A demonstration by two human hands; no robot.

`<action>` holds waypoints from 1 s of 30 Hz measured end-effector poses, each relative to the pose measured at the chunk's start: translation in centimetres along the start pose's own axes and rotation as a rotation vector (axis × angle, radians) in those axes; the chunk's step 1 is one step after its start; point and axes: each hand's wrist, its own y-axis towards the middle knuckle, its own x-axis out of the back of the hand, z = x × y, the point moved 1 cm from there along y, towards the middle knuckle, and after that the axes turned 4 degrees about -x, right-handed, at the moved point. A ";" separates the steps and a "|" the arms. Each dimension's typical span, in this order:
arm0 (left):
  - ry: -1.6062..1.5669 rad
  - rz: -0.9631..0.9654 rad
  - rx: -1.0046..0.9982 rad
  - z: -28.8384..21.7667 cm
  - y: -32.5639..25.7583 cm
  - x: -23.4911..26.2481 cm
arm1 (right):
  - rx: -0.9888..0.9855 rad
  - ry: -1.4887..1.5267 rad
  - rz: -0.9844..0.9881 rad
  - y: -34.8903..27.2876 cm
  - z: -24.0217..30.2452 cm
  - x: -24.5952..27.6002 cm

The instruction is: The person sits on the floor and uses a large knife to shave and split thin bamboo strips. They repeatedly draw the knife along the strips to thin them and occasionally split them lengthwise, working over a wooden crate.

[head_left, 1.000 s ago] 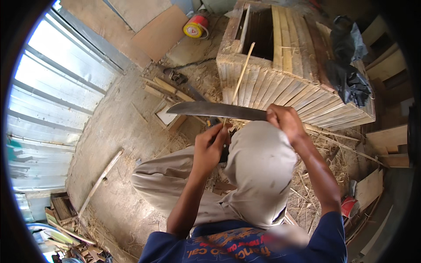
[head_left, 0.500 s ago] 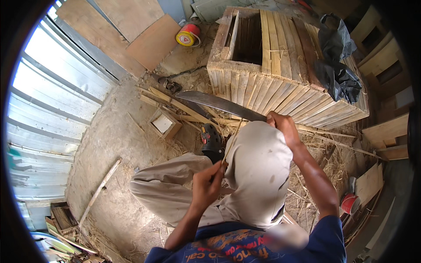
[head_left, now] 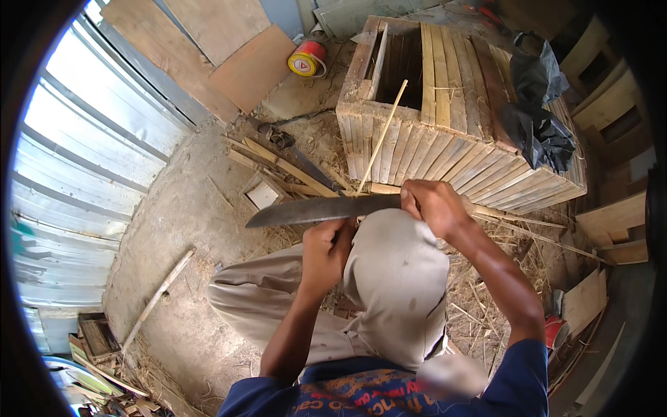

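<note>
My right hand (head_left: 439, 208) is wrapped round the handle end of a machete (head_left: 313, 210), beside my raised knee. Its long dark blade points left and crosses in front of my left hand. Just below the blade, my left hand (head_left: 324, 256) is closed in a pinch on a thin bamboo strip (head_left: 384, 135). The strip rises beyond the blade toward the wooden crate, and its near part is hidden by blade and fingers. The blade lies across the strip; whether it cuts into it I cannot tell. My trousered knee (head_left: 396, 257) stands between the two hands.
A slatted wooden crate (head_left: 424, 149) with an open top section stands ahead, a black plastic bag (head_left: 538, 132) on it. Wood strips (head_left: 288, 167) and a small wooden box (head_left: 264, 192) lie left of it. A red and yellow bucket (head_left: 306, 59) stands farther back. Shavings litter the floor.
The machete has come nearer and swung its tip down and left, now over my left hand. My left hand has moved slightly forward, and the strip's far end has risen over the crate.
</note>
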 end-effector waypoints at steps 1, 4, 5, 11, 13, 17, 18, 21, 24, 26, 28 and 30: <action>-0.001 -0.027 -0.051 -0.1 -0.1 0.1 | 0.030 -0.034 -0.045 0.0 -0.1 -0.1; 0.034 -0.022 -0.011 -0.2 -1.0 0.2 | 0.005 -0.039 -0.113 -0.3 -0.4 -0.9; 0.056 -0.039 -0.008 -0.2 -1.5 0.3 | -0.002 -0.013 -0.131 -0.3 -0.6 -1.1; 0.057 0.037 0.243 0.6 -7.9 3.2 | -0.173 0.098 -0.103 -0.7 -2.7 -1.0; 0.092 0.056 0.166 1.1 -9.5 4.2 | -0.226 0.058 -0.128 -0.9 -3.1 -0.5; 0.072 0.083 0.205 2.3 -10.7 4.8 | -0.307 0.060 -0.112 -1.5 -3.5 0.3; 0.087 0.084 0.188 2.5 -10.8 4.6 | -0.306 0.065 -0.105 -1.7 -3.7 0.5; 0.083 0.097 0.187 3.1 -11.2 4.1 | -0.303 0.001 -0.122 -2.5 -4.8 1.1; 0.053 0.066 0.246 4.0 -11.8 4.8 | -0.362 0.021 -0.150 -3.8 -6.8 1.5; -0.033 0.004 0.385 4.5 -12.0 6.1 | -0.493 0.067 -0.108 -5.1 -8.2 1.6; -0.124 -0.008 0.517 4.9 -12.0 6.5 | -0.312 0.000 -0.180 -5.7 -9.0 1.4; -0.208 0.005 0.600 4.8 -11.1 5.8 | -0.394 0.045 -0.156 -6.1 -9.4 1.2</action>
